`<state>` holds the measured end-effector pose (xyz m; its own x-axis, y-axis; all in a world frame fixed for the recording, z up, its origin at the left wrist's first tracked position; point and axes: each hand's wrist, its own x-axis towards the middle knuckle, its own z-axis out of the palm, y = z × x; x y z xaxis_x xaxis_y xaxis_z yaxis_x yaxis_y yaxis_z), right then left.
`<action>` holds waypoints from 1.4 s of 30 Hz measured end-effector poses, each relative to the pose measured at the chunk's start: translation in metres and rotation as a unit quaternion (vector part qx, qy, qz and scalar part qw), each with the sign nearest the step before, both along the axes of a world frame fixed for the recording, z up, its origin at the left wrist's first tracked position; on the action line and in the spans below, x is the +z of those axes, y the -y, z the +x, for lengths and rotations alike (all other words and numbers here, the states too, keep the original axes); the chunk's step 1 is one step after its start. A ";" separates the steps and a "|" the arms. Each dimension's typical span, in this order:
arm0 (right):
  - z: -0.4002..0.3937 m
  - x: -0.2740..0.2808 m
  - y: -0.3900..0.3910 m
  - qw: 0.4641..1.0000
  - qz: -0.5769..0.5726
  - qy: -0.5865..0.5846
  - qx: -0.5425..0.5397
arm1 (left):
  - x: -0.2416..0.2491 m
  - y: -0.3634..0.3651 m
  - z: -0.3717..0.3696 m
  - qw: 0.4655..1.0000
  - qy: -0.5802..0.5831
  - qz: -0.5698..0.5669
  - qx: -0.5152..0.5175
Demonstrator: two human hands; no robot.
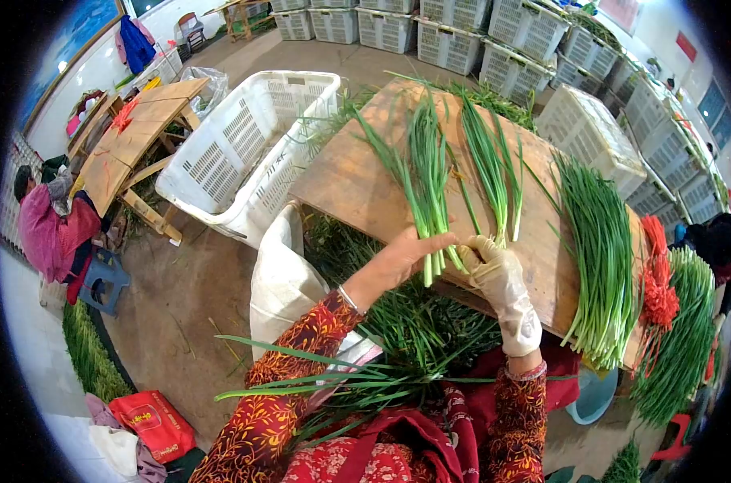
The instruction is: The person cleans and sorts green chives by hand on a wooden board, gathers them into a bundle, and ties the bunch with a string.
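My bare left hand is closed around the pale lower ends of a bunch of green chives, whose leaves lie across the wooden tabletop. Just right of it, my right hand, in a whitish glove, has its fingers pinched at the lower end of a thin chive stalk; its fingertips partly hide what they grip. A smaller bunch of chives lies on the board just beyond the glove. Farther right lies a large, aligned pile of chives. Loose chive leaves rest across my lap and left sleeve.
Red ties hang at the board's right edge, beside more chives. A white crate stands left of the board. Stacked crates line the back. At left, a person sits near a blue stool and another table.
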<state>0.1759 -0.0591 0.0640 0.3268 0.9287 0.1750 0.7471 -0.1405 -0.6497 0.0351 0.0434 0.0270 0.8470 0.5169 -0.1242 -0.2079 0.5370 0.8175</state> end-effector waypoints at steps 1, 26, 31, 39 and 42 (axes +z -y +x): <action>-0.003 0.001 -0.001 1.000 0.000 0.000 0.001 | 0.001 0.003 0.000 0.999 -0.018 0.028 0.010; -0.009 0.008 -0.035 0.985 0.043 -0.003 0.168 | -0.008 -0.003 -0.038 0.993 -0.097 -0.034 -0.050; 0.019 0.006 -0.049 0.982 0.101 0.053 0.153 | -0.008 0.000 -0.051 0.992 -0.061 -0.069 -0.084; 0.118 0.023 -0.105 0.837 0.339 -0.430 0.000 | -0.001 0.003 -0.088 0.993 -0.032 -0.090 -0.066; 0.167 0.073 -0.084 0.925 0.333 -0.100 -0.155 | -0.002 -0.004 -0.108 0.995 -0.061 -0.074 -0.005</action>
